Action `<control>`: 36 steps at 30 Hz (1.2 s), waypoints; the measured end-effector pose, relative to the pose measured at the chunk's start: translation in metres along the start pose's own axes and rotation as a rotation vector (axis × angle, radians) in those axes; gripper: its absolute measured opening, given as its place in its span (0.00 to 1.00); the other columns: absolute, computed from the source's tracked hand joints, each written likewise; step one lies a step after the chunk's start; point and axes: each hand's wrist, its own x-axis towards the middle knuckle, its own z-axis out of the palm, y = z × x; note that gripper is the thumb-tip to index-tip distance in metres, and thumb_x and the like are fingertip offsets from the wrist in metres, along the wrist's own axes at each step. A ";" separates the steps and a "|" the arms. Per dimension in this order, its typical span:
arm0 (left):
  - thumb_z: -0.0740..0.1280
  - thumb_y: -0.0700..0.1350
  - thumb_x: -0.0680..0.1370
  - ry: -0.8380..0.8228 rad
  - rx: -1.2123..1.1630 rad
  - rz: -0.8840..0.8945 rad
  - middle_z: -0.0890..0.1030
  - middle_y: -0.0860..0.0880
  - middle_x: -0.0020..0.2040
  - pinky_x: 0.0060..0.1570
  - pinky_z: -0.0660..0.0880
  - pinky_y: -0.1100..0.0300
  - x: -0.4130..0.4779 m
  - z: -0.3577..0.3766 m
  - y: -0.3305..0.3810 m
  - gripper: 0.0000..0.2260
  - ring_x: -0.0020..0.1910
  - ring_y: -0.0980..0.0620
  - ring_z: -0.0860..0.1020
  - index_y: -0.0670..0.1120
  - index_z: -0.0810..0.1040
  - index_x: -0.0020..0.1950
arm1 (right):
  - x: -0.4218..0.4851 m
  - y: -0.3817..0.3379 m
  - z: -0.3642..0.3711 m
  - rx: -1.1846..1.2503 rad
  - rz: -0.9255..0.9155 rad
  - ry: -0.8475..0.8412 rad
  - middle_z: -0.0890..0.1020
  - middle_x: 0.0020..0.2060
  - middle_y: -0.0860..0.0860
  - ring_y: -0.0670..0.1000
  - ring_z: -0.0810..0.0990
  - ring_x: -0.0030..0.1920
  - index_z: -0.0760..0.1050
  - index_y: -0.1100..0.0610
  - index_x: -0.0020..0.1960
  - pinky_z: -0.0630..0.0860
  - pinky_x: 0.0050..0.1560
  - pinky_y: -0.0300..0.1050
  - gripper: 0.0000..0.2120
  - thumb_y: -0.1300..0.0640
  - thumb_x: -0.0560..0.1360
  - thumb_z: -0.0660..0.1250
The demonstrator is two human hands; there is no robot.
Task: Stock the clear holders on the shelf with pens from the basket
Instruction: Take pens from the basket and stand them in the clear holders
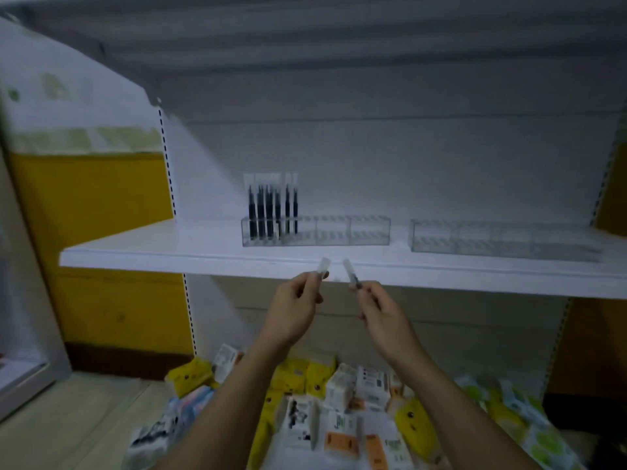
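The left forearm [242, 385] and right forearm [437, 381] are bare along all their visible length. The left hand [291, 307] and right hand [383, 312] are bare too, with slender fingers [305, 281].

My left hand [293, 307] is hiding most of the left pen [324, 266], my right hand [380, 310] most of the right pen [348, 269]. The right holder [509, 240] is blurring toward the shelf's [152, 256] right end, and the packets [339, 418] below are smearing, labels unreadable to me.
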 end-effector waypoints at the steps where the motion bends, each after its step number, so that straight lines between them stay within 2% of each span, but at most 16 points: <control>1: 0.59 0.52 0.82 -0.002 -0.019 0.026 0.76 0.53 0.33 0.31 0.70 0.63 0.005 -0.002 0.012 0.11 0.29 0.58 0.72 0.53 0.81 0.53 | 0.006 -0.010 -0.001 0.017 -0.058 0.019 0.72 0.27 0.41 0.42 0.68 0.28 0.75 0.43 0.50 0.64 0.30 0.36 0.10 0.50 0.82 0.55; 3: 0.61 0.51 0.81 0.001 -0.101 0.038 0.78 0.50 0.34 0.32 0.76 0.62 0.016 -0.008 0.033 0.10 0.30 0.56 0.75 0.52 0.81 0.55 | 0.019 -0.030 -0.003 0.062 -0.117 0.054 0.73 0.27 0.40 0.40 0.70 0.28 0.77 0.44 0.52 0.66 0.29 0.32 0.11 0.51 0.82 0.56; 5: 0.64 0.50 0.79 0.003 -0.150 0.046 0.80 0.48 0.37 0.38 0.80 0.59 0.029 -0.015 0.052 0.08 0.34 0.54 0.79 0.49 0.81 0.53 | 0.034 -0.047 -0.003 0.090 -0.125 0.036 0.77 0.31 0.45 0.42 0.75 0.29 0.78 0.47 0.49 0.72 0.30 0.35 0.10 0.54 0.82 0.58; 8: 0.66 0.45 0.79 0.003 -0.180 0.077 0.83 0.47 0.40 0.43 0.82 0.56 0.052 -0.030 0.071 0.07 0.40 0.52 0.83 0.45 0.80 0.53 | 0.056 -0.068 -0.001 0.132 -0.156 -0.003 0.82 0.37 0.51 0.44 0.82 0.35 0.76 0.50 0.45 0.78 0.35 0.35 0.10 0.61 0.81 0.60; 11: 0.66 0.44 0.79 0.032 -0.142 0.104 0.85 0.47 0.43 0.41 0.80 0.60 0.076 -0.044 0.081 0.06 0.43 0.52 0.84 0.44 0.81 0.52 | 0.079 -0.081 0.005 0.204 -0.177 -0.022 0.81 0.39 0.51 0.45 0.80 0.31 0.73 0.47 0.47 0.77 0.32 0.36 0.11 0.62 0.81 0.60; 14: 0.66 0.43 0.79 0.063 -0.115 0.141 0.84 0.46 0.45 0.39 0.80 0.62 0.098 -0.054 0.088 0.06 0.42 0.53 0.84 0.45 0.80 0.54 | 0.105 -0.085 0.011 0.184 -0.197 -0.001 0.78 0.35 0.49 0.40 0.72 0.27 0.72 0.43 0.50 0.68 0.27 0.33 0.10 0.58 0.81 0.60; 16: 0.65 0.42 0.79 0.064 -0.122 0.186 0.84 0.46 0.45 0.41 0.82 0.59 0.113 -0.060 0.094 0.11 0.42 0.52 0.84 0.50 0.76 0.60 | 0.123 -0.088 0.015 0.196 -0.217 -0.007 0.75 0.32 0.45 0.41 0.69 0.27 0.74 0.45 0.50 0.65 0.27 0.34 0.05 0.52 0.81 0.60; 17: 0.65 0.42 0.79 0.065 -0.109 0.209 0.84 0.46 0.46 0.42 0.82 0.58 0.121 -0.062 0.097 0.14 0.42 0.51 0.84 0.52 0.73 0.64 | 0.131 -0.090 0.017 0.198 -0.243 -0.013 0.74 0.30 0.43 0.40 0.68 0.27 0.75 0.47 0.49 0.65 0.27 0.34 0.06 0.48 0.80 0.61; 20: 0.65 0.42 0.79 0.080 -0.026 0.275 0.82 0.46 0.49 0.45 0.82 0.52 0.145 -0.070 0.103 0.16 0.43 0.52 0.84 0.55 0.72 0.66 | 0.154 -0.097 0.026 0.180 -0.305 0.006 0.75 0.27 0.40 0.40 0.71 0.27 0.76 0.48 0.45 0.68 0.30 0.36 0.08 0.45 0.78 0.63; 22: 0.66 0.42 0.79 0.118 0.042 0.307 0.81 0.47 0.52 0.45 0.82 0.49 0.161 -0.072 0.105 0.15 0.44 0.53 0.84 0.55 0.73 0.63 | 0.170 -0.100 0.033 0.169 -0.324 0.034 0.79 0.31 0.41 0.40 0.75 0.31 0.78 0.48 0.45 0.73 0.34 0.38 0.08 0.47 0.78 0.63; 25: 0.68 0.43 0.78 0.186 0.151 0.353 0.82 0.49 0.50 0.50 0.81 0.54 0.181 -0.075 0.104 0.13 0.47 0.55 0.82 0.56 0.74 0.61 | 0.189 -0.101 0.041 0.142 -0.336 0.083 0.82 0.45 0.47 0.42 0.79 0.44 0.81 0.50 0.51 0.74 0.46 0.34 0.11 0.45 0.78 0.62; 27: 0.68 0.43 0.77 0.201 0.200 0.376 0.83 0.50 0.48 0.51 0.79 0.62 0.192 -0.076 0.101 0.14 0.48 0.56 0.82 0.55 0.75 0.61 | 0.201 -0.102 0.044 0.225 -0.328 0.114 0.82 0.42 0.48 0.43 0.79 0.42 0.80 0.48 0.53 0.73 0.45 0.33 0.11 0.46 0.79 0.62; 29: 0.69 0.42 0.77 0.208 0.241 0.396 0.83 0.52 0.48 0.47 0.77 0.69 0.200 -0.076 0.097 0.14 0.47 0.58 0.82 0.54 0.75 0.60 | 0.213 -0.101 0.046 0.264 -0.331 0.168 0.82 0.41 0.46 0.42 0.80 0.43 0.76 0.48 0.59 0.75 0.46 0.38 0.10 0.51 0.80 0.62; 31: 0.70 0.42 0.76 0.213 0.274 0.402 0.82 0.52 0.49 0.42 0.76 0.73 0.206 -0.075 0.092 0.14 0.45 0.59 0.81 0.54 0.76 0.60 | 0.224 -0.099 0.049 0.263 -0.361 0.218 0.83 0.42 0.47 0.44 0.81 0.45 0.70 0.48 0.68 0.78 0.48 0.43 0.17 0.54 0.80 0.63; 33: 0.70 0.42 0.76 0.217 0.294 0.400 0.81 0.53 0.50 0.40 0.76 0.74 0.210 -0.076 0.087 0.15 0.44 0.61 0.81 0.54 0.76 0.60 | 0.233 -0.097 0.052 0.256 -0.410 0.258 0.84 0.41 0.48 0.44 0.82 0.43 0.67 0.46 0.68 0.79 0.47 0.41 0.19 0.55 0.79 0.64; 36: 0.71 0.42 0.75 0.228 0.310 0.417 0.81 0.54 0.48 0.39 0.76 0.74 0.214 -0.078 0.079 0.14 0.42 0.63 0.81 0.55 0.76 0.58 | 0.245 -0.092 0.058 0.236 -0.455 0.260 0.84 0.39 0.47 0.43 0.82 0.40 0.69 0.47 0.64 0.77 0.43 0.34 0.16 0.57 0.78 0.66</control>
